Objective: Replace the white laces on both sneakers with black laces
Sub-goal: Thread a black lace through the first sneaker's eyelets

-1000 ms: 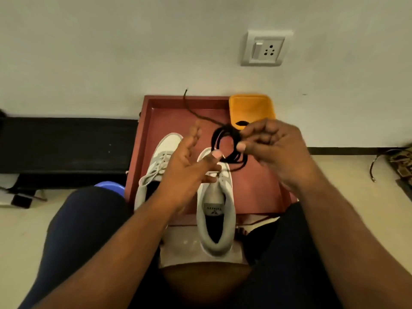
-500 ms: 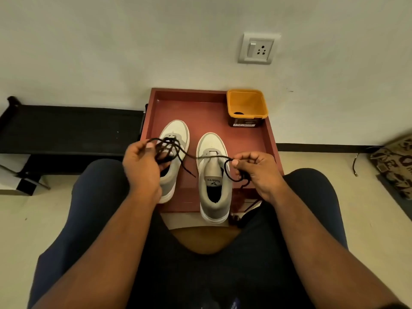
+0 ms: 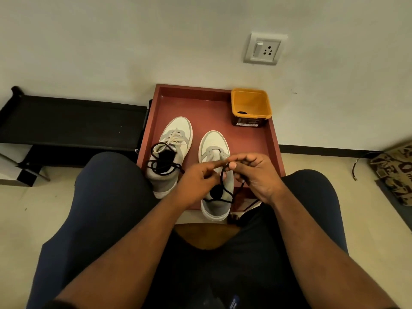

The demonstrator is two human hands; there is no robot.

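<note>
Against the white wall, on a red tray, the unlaced right sneaker points away, directly under both hands: right hand and left hand pinch its black lace.

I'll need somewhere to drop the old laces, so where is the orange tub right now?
In the head view the orange tub stands in the far right corner of the red tray, against the wall, beyond the right sneaker.
</note>
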